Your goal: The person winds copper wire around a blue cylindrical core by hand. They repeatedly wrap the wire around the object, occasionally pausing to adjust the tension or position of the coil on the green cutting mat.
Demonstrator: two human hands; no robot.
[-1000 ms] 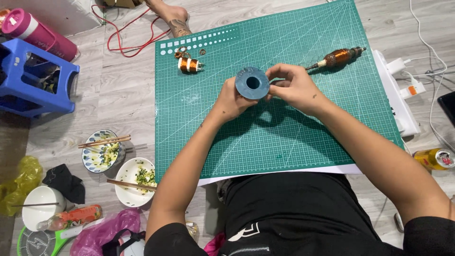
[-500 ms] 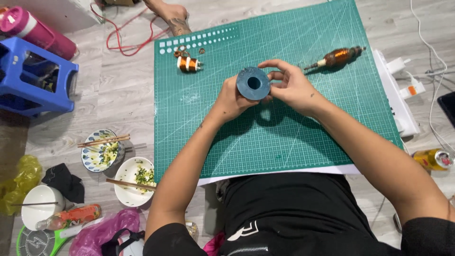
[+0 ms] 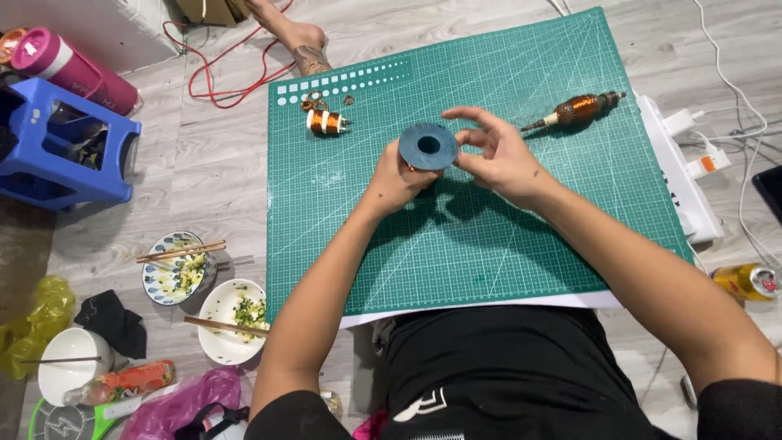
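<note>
A blue spool [image 3: 428, 147] is gripped in the left hand [image 3: 397, 181] above the centre of the green cutting mat [image 3: 489, 244]. Its flat flange and bore face the camera, axis upward. The right hand [image 3: 501, 155], at its 3 o'clock, is spread open, fingertips beside the rim.
</note>
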